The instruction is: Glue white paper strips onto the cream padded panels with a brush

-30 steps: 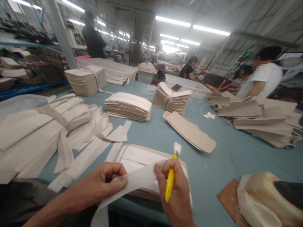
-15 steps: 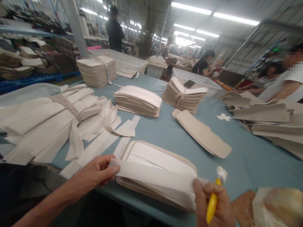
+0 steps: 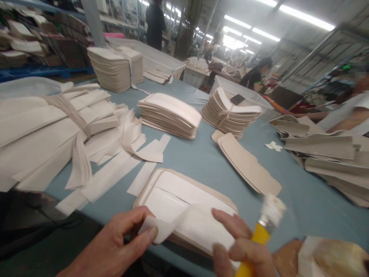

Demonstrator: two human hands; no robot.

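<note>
Between thumb and fingers, my left hand (image 3: 127, 234) pinches the left end of a white strip (image 3: 198, 221), which twists near that end. The strip lies across a stack of rounded beige panels (image 3: 184, 181) whose top face is white with a slit-like line. My right hand (image 3: 242, 238) grips a yellow-handled brush (image 3: 258, 234) with white-coated bristles. Its thumb and forefinger are apart above the strip's right part; whether they touch it I cannot tell. Loose white strips (image 3: 115, 181) lie left of the stack.
On the blue-green table (image 3: 201, 161) are a bundle of strips (image 3: 49, 123), panel stacks (image 3: 170, 115), a tied stack (image 3: 230, 115) with a dark phone-like object, loose panels (image 3: 248, 161) and beige sheets (image 3: 323, 150). A stained container (image 3: 331, 254) sits at right. Other people are beyond.
The strip was stretched taut between both hands; now it is slack and twisted at the left. My left hand has moved lower and right, and my right hand's fingers have spread. The view has shifted.
</note>
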